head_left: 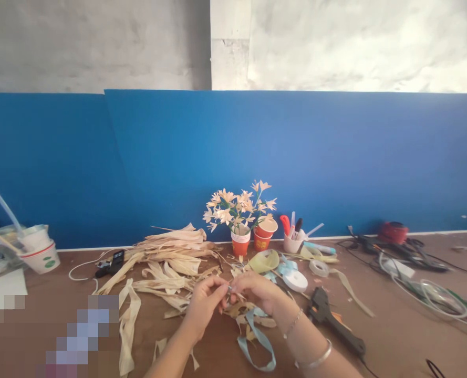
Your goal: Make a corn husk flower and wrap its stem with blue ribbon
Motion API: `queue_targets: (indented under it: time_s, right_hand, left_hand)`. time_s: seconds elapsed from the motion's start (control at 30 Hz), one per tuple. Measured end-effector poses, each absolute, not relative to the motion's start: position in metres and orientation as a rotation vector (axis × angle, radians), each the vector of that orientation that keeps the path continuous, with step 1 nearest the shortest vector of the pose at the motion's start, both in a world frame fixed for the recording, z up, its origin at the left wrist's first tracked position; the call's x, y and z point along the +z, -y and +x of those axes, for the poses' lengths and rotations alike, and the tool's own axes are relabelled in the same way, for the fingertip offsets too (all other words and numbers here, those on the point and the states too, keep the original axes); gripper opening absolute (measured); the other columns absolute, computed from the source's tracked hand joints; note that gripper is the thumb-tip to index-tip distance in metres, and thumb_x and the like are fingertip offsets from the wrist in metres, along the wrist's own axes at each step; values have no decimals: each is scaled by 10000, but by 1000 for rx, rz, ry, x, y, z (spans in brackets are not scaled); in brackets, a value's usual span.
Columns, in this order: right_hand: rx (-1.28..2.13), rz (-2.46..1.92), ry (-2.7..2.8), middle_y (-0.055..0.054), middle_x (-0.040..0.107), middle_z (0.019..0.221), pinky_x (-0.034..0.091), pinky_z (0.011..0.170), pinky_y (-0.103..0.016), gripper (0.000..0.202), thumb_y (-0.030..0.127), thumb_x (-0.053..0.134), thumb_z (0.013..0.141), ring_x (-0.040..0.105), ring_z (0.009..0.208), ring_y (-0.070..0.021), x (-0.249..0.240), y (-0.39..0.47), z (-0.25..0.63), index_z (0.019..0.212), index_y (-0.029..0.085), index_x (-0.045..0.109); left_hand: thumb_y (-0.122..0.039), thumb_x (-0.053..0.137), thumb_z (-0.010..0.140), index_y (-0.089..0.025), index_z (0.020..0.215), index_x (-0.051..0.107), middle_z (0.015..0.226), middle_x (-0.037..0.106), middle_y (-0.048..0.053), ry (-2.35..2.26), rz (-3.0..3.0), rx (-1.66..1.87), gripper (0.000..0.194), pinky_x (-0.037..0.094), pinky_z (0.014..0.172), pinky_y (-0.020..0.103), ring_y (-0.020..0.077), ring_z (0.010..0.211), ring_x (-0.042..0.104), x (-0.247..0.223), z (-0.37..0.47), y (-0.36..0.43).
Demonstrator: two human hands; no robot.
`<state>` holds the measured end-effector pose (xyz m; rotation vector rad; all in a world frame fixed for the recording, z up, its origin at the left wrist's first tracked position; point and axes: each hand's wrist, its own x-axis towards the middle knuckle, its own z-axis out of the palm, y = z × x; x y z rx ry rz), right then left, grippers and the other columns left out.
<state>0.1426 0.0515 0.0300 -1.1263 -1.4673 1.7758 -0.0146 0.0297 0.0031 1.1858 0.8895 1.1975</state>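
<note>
My left hand (206,304) and my right hand (257,290) meet over the middle of the table, fingertips pinched together. Between them is something small and thin, mostly hidden by the fingers, so I cannot make out its kind. Pale dried husk strips (174,252) lie heaped behind and left of my left hand. Close to my right wrist a light blue ribbon (262,349) curls on the table. Just behind the hands stands a stack of red paper cups (240,244) holding pale husk flowers (227,210) on green stems.
A black glue gun (335,323) lies right of my right forearm. Behind it are a white ribbon roll (295,281), a tape roll (319,268) and a cup of pens (292,244). Cables (426,294) cover the right side. A white cup (42,257) stands at left.
</note>
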Motion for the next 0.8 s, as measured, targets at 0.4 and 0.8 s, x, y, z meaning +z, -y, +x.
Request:
queue_targets:
  time_s: [0.4, 0.8]
  right_hand:
    - [31, -1380, 2118, -15, 643, 720, 299, 761, -312, 83, 115, 555, 699, 548, 784, -169, 39, -34, 121, 666, 181, 592]
    - [1638, -1186, 1485, 18, 571, 525, 317, 509, -206, 91, 199, 579, 614, 448, 514, -90, 39, -47, 141, 570, 138, 629]
  left_hand:
    - [-422, 660, 673, -132, 735, 633, 447, 522, -45, -1076, 1120, 1264, 298, 254, 394, 184, 67, 379, 385, -10, -15, -38]
    - [-454, 650, 678, -144, 707, 624, 481, 522, -42, -1006, 1214, 1249, 312, 257, 380, 175, 61, 390, 381, 2, -16, -32]
